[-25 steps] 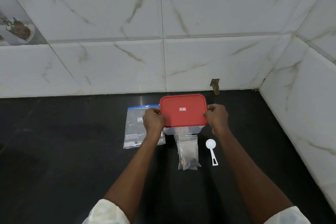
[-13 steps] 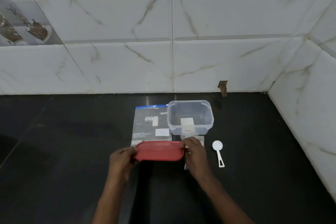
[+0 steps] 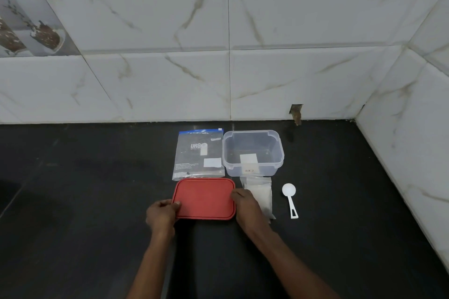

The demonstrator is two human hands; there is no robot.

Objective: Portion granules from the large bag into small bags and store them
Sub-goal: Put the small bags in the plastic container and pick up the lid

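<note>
1. Large flat grey printed bag with a blue top strip (image 3: 199, 153): this is the granule supply. It lies flat on the black desk (image 3: 85, 201), just beside the red rectangular plastic lid (image 3: 205, 198), at the lid's 12 o'clock.
2. Grip state: the left hand (image 3: 160, 213) pinches the lid's 9 o'clock edge. The right hand (image 3: 247, 209) holds its 3 o'clock edge with curled fingers.
3. Step in hand, as judged: parking the lid. Set it flat, release both sides together, and keep it off the large bag.
4. The open clear plastic container (image 3: 277, 165) stands at the lid's 1 o'clock. The stack of small clear bags (image 3: 261, 189) lies at 3 o'clock, touching the right hand. The white plastic scoop (image 3: 290, 198) lies beyond the stack.
5. Open desk lies from 6 to 9 o'clock, so withdraw the hands that way. The white tiled walls (image 3: 401, 153) close off 12 and 3 o'clock.
</note>
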